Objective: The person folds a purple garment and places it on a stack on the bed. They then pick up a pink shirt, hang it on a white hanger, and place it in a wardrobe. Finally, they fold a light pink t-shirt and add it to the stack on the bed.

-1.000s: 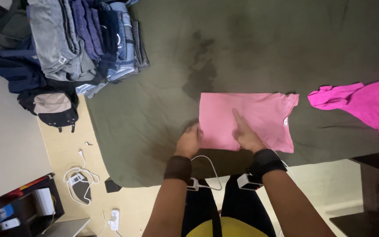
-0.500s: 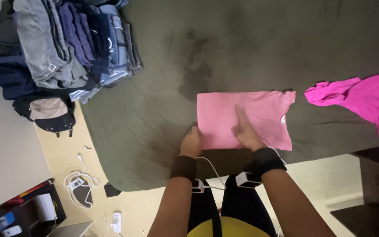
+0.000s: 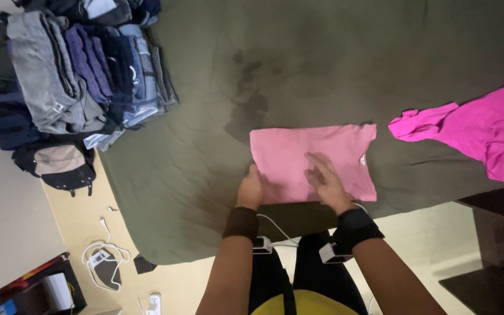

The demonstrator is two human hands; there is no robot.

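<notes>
Pink shirt (image 3: 313,163) lies folded flat on the olive bed (image 3: 205,175), directly under both sets of fingers. Left hand (image 3: 251,189) curls at the shirt's near left corner, fingers bent over the edge; whether they pinch the cloth I cannot tell. Right hand (image 3: 325,178) rests flat on the shirt's middle, fingers spread and blurred. Well to the right of the fingers lies a magenta top (image 3: 473,131). Far beyond the left fingers stands a pile of folded clothes (image 3: 83,64)
</notes>
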